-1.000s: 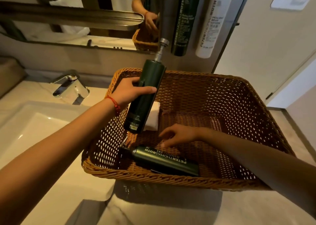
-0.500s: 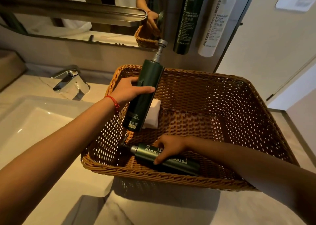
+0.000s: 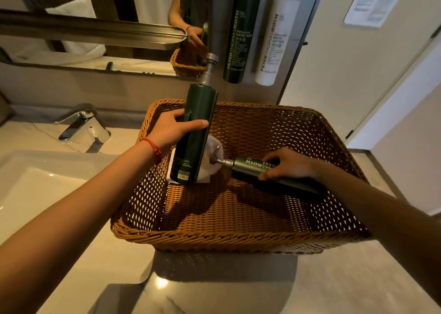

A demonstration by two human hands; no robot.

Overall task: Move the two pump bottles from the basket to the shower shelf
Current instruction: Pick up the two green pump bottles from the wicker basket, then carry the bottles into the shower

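A brown wicker basket [image 3: 214, 238] stands on the pale counter. My left hand [image 3: 174, 129] grips a dark green pump bottle [image 3: 195, 141] around its middle, holding it nearly upright above the basket's left side, its silver pump toward the mirror. My right hand [image 3: 290, 164] is closed on a second dark green pump bottle [image 3: 253, 168], which lies tilted above the basket floor with its pump pointing left toward the first bottle. A white folded cloth [image 3: 213, 170] sits in the basket behind the upright bottle.
A sink basin [image 3: 35, 187] and chrome tap [image 3: 78, 125] lie to the left. On the wall behind hang a green hand wash bottle [image 3: 239, 39] and a white body lotion bottle [image 3: 274, 43]. A mirror with a metal ledge [image 3: 95, 30] runs along the back.
My right hand has closed on the lying bottle and carried it up from the basket's near edge to the middle right. The left hand and its bottle have barely moved.
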